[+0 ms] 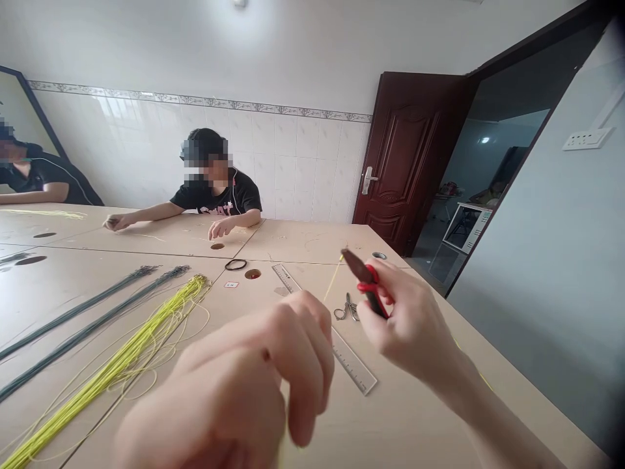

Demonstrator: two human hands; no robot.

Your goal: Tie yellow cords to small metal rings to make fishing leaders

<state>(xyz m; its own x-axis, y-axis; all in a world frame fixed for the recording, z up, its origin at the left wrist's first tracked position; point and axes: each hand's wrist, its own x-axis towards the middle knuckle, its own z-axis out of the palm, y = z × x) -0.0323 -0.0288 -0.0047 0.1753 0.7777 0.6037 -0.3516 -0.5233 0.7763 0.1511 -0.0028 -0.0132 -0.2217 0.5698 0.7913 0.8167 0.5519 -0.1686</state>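
Observation:
My right hand (pixel 407 326) is closed round a dark tool with red handles (pixel 365 281), its tip pointing up and left. A thin yellow cord (pixel 333 280) runs from the tool's tip down toward my left hand (pixel 254 384), which is close to the camera with its fingers curled; the cord seems to end in that pinch, but the grip is hidden. Below my hands a clear ruler (pixel 325 329) lies slantwise on the light wooden table (pixel 312 244), with small scissors (pixel 347 309) beside it.
A bundle of yellow cords (pixel 122 358) and two bundles of dark green cords (pixel 83 312) lie at the left. A black ring (pixel 236 264) sits near a table hole. A person in a black shirt (pixel 219 195) sits opposite, another at far left. An open brown door (pixel 405 156) is at the right.

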